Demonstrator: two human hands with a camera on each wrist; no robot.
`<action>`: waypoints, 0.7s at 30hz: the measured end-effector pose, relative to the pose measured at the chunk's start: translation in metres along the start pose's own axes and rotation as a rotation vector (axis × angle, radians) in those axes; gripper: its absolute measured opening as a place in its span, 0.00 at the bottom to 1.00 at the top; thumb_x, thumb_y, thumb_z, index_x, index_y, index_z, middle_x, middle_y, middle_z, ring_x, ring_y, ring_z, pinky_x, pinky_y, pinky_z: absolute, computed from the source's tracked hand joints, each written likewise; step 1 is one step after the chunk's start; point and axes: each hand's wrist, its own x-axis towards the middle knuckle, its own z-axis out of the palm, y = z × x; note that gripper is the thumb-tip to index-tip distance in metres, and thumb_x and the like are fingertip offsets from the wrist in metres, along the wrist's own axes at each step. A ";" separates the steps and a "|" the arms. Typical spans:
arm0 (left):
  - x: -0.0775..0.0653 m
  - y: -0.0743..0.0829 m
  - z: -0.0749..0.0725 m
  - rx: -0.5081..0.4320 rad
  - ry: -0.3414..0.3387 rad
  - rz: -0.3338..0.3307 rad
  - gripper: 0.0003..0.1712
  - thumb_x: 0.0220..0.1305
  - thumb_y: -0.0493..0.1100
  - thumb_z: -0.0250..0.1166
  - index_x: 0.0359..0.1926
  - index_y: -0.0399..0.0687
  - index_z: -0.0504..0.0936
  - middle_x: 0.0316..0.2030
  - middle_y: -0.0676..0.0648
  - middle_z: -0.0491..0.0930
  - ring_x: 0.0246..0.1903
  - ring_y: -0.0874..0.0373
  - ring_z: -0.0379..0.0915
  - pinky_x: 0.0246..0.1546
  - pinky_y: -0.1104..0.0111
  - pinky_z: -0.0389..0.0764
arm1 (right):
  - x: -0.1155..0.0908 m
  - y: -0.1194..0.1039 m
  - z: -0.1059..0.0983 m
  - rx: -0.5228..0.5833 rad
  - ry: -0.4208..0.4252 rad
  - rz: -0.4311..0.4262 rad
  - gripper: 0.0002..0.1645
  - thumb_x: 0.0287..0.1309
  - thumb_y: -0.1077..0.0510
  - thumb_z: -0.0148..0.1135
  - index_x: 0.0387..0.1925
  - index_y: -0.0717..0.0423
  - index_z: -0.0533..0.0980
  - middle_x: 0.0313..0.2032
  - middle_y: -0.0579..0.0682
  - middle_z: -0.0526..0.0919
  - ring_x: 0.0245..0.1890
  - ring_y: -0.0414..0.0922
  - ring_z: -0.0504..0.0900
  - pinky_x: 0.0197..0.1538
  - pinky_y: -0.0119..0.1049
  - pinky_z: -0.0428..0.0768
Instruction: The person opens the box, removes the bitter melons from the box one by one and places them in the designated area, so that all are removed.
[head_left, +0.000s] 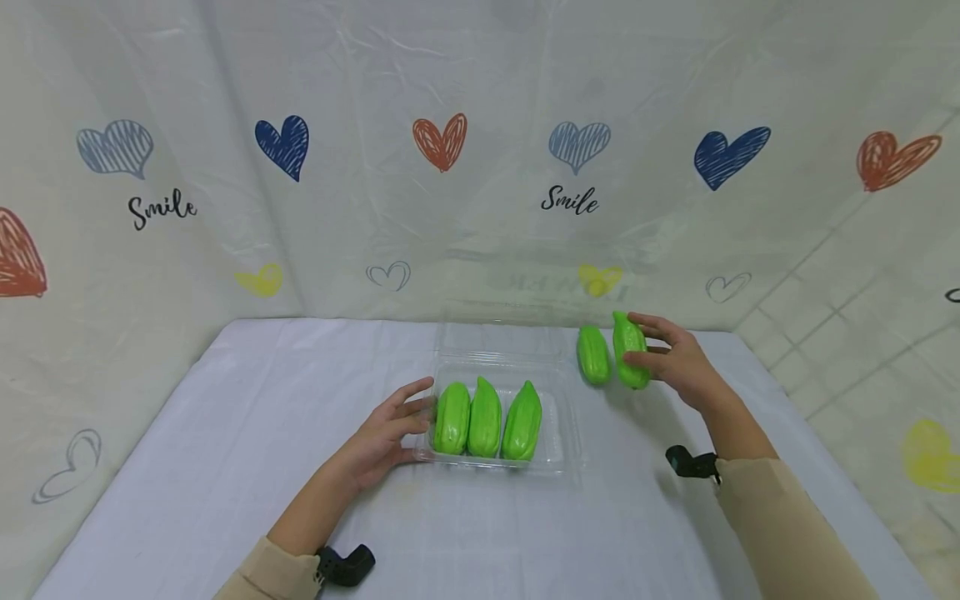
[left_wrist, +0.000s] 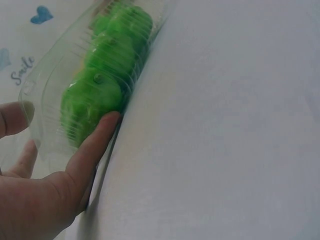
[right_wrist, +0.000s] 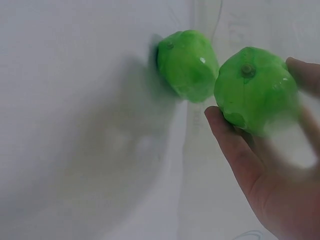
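Note:
My right hand (head_left: 678,362) grips a glossy green gourd-shaped vegetable (head_left: 628,346), thumb on one side and fingers on the other. In the right wrist view the stem end of this held vegetable (right_wrist: 250,82) faces the camera. Just left of it lies a second green vegetable (head_left: 593,356) on the cloth. Three more green vegetables (head_left: 485,418) lie side by side in a clear plastic box (head_left: 555,450), whose lid stands raised at the back. My left hand (head_left: 382,442) rests spread against the box's left side, with its thumb (left_wrist: 95,145) along the near wall.
A white cloth (head_left: 247,433) covers the table. Behind it hangs a pale curtain (head_left: 495,225) printed with hearts and "Smile". A black wrist device (head_left: 345,567) is on the left wrist and another (head_left: 690,462) on the right.

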 end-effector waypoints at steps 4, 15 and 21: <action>0.000 0.000 -0.001 -0.001 -0.002 -0.001 0.41 0.67 0.33 0.55 0.77 0.56 0.53 0.76 0.39 0.48 0.74 0.37 0.46 0.49 0.52 0.81 | 0.003 0.000 -0.001 0.004 0.012 0.006 0.48 0.63 0.55 0.67 0.78 0.46 0.53 0.75 0.65 0.52 0.68 0.63 0.65 0.45 0.33 0.83; 0.001 -0.001 -0.002 0.005 -0.011 0.006 0.41 0.68 0.33 0.55 0.78 0.56 0.53 0.76 0.39 0.48 0.74 0.37 0.47 0.49 0.51 0.81 | 0.008 0.002 -0.004 -0.005 0.022 0.027 0.48 0.63 0.55 0.67 0.78 0.48 0.53 0.75 0.66 0.51 0.69 0.64 0.64 0.46 0.34 0.83; 0.001 -0.002 -0.002 0.006 -0.009 0.006 0.41 0.68 0.33 0.55 0.78 0.56 0.53 0.76 0.38 0.48 0.74 0.37 0.46 0.49 0.51 0.81 | 0.012 0.007 -0.007 0.002 0.032 0.056 0.49 0.64 0.55 0.66 0.78 0.48 0.51 0.75 0.66 0.50 0.68 0.64 0.64 0.47 0.36 0.83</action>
